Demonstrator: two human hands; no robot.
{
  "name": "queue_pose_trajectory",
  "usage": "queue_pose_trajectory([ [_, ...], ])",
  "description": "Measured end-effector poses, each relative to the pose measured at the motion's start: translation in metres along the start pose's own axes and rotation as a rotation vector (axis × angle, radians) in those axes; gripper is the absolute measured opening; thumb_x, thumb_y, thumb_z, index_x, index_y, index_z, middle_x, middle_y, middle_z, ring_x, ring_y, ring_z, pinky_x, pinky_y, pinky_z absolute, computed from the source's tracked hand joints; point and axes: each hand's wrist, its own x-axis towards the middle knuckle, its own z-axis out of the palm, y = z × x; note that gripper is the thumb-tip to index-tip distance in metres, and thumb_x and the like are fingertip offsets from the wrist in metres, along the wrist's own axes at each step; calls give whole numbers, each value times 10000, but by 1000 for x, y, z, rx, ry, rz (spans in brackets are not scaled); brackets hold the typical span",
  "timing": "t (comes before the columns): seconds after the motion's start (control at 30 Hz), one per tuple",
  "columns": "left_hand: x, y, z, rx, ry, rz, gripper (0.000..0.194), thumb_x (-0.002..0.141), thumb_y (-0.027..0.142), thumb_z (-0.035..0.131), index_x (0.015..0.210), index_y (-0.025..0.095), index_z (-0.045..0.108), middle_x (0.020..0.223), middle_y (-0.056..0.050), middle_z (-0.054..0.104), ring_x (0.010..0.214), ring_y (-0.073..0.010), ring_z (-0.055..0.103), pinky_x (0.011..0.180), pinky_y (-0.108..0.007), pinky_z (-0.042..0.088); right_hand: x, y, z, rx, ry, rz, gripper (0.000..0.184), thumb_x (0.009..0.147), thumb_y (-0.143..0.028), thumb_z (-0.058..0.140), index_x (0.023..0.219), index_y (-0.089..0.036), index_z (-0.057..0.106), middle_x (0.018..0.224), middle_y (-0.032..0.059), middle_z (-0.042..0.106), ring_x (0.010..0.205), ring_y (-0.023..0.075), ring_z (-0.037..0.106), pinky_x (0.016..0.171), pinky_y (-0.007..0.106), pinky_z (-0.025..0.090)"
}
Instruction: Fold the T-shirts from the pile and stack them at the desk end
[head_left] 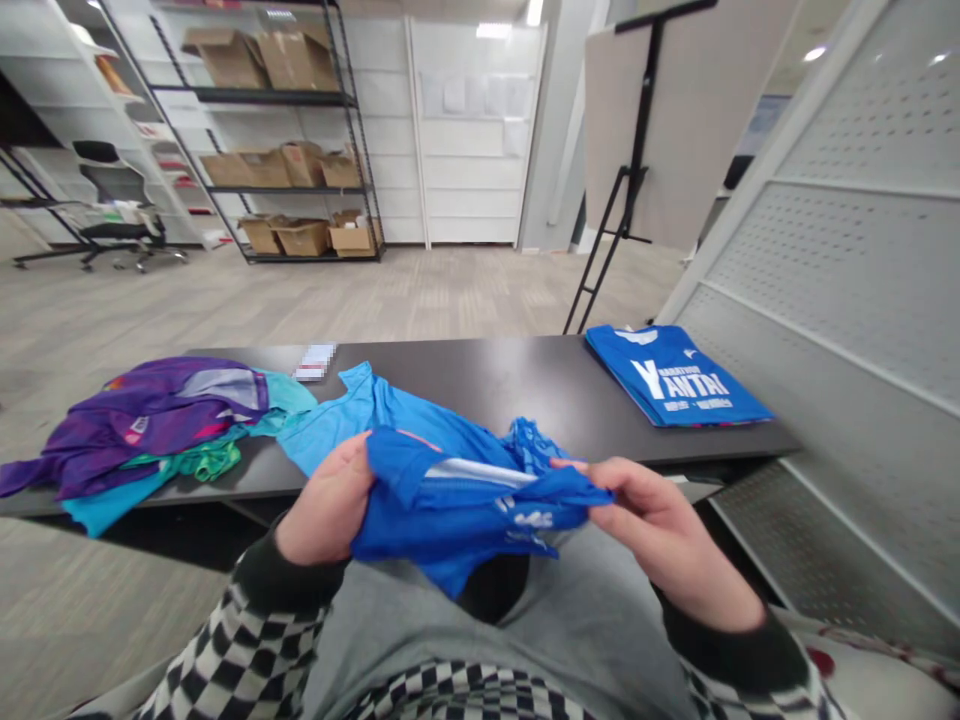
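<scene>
A blue shirt (465, 510) with white print is stretched between my two hands, close to my lap. My left hand (330, 505) is closed on its left edge, the fingers partly behind the cloth. On the right, my right hand (652, 510) pinches a corner of the same fabric between thumb and fingers. Lighter blue cloth (427, 425) runs from behind it onto the dark table; whether it is part of the same shirt I cannot tell. Crumpled patterned blue cloth (532, 445) shows just beyond the shirt.
The dark table (495, 370) bears a heap of purple (150, 420) and teal garments at left. Neatly folded blue shirts (675, 375) lie at its right end. A small white packet (315, 362) rests near the far edge. Beyond stand an easel board, box shelves and a right-hand perforated panel.
</scene>
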Motion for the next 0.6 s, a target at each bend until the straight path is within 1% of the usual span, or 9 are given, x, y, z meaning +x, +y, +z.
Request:
queue_pose_trajectory([
  [0.03,-5,12,-4,6,6,-7,455,939,689,728,887,262,875,947,-127,849,995,-387,797,940,-569,674,-7,-16,-4,58,-22,10,261,934,-581,888,1005,-354,781,1120,117,848,1094,389,820,918,537,701],
  [0.1,-5,27,-7,6,5,-31,354,854,628,830,899,279,872,1038,-121,861,1024,-391,788,934,-549,673,-16,-42,-8,175,-32,-26,341,907,-639,888,930,-324,761,967,120,813,914,366,804,742,483,680],
  [0.2,20,19,2,-23,50,-42,439,850,660,817,1000,247,838,1061,-100,848,1025,-344,768,918,-467,653,-5,-54,-1,236,33,24,350,904,-581,917,942,-285,735,852,52,738,714,235,683,618,349,562],
  [0.27,44,-5,11,-35,57,-68,547,901,754,722,959,214,789,888,-75,798,864,-285,734,815,-406,625,14,-44,12,218,89,127,336,896,-505,951,975,-273,722,813,0,676,665,167,575,601,288,471],
  [0.3,54,-21,14,-13,59,-87,566,889,771,729,910,207,760,812,-55,756,785,-251,693,752,-367,594,23,-35,19,213,98,164,352,887,-498,963,977,-267,714,805,-13,652,670,156,544,613,280,450],
  [0.37,66,-55,16,111,41,-98,564,893,773,726,850,211,714,729,-9,672,700,-199,610,676,-308,522,39,-12,33,221,97,200,406,864,-532,973,969,-257,693,814,-25,622,706,155,524,656,282,445],
  [0.43,70,-84,13,252,32,-74,524,937,736,689,848,220,700,719,13,627,704,-183,582,675,-285,490,50,12,45,246,119,220,449,861,-584,952,991,-257,673,851,-28,615,747,161,525,706,289,456],
  [0.5,71,-100,12,318,45,-56,489,973,700,652,856,227,696,713,19,603,722,-186,584,689,-280,487,57,32,55,251,162,253,465,897,-632,891,1034,-262,645,886,-33,610,772,165,524,746,297,466],
  [0.6,75,-102,13,249,95,-67,478,969,694,650,860,230,676,686,28,565,684,-175,562,656,-275,475,65,51,60,118,157,344,433,986,-663,745,1032,-261,592,830,-53,551,746,167,478,733,303,443],
])
